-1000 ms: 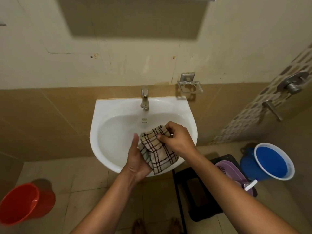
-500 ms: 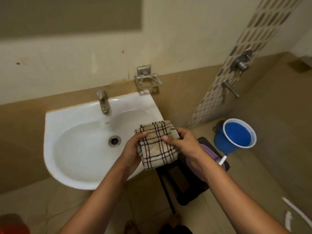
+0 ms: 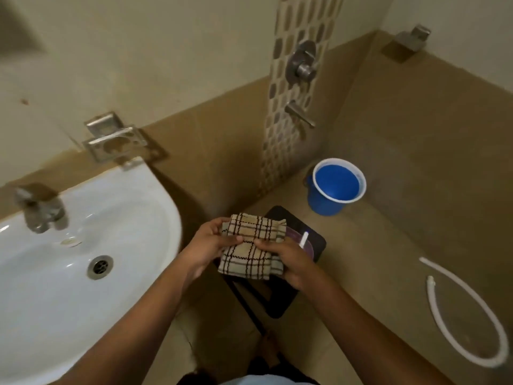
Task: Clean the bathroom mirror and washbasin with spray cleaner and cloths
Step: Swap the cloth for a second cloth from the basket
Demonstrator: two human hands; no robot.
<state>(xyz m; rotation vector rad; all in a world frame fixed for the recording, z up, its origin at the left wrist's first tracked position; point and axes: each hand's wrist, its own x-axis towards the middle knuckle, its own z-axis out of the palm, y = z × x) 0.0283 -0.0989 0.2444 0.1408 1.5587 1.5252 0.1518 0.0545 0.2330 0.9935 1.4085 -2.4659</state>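
Observation:
A folded beige cloth with dark check lines point(image 3: 251, 245) is held between both hands, to the right of the white washbasin point(image 3: 133, 195) and above a black stool. My left hand point(image 3: 206, 245) grips its left edge, thumb on top. My right hand point(image 3: 288, 259) holds its right side from below, thumb on top. The basin's steel tap point(image 3: 39, 208) and drain point(image 3: 99, 266) show at the left. No spray bottle is in view, and only a dark corner that may be the mirror shows at the top left.
A black stool point(image 3: 308, 237) carries a purple tub with a white handle point(image 3: 304, 238). A blue bucket point(image 3: 336, 187) stands on the floor by the wall. A steel soap holder point(image 3: 116, 140) hangs above the basin. Shower valves point(image 3: 302, 65) are on the wall. A white hose point(image 3: 469, 298) lies on the floor.
Both hands have carried the cloth from over the basin to the right, past its rim and above the stool. My view has turned right, so the basin sits at the left.

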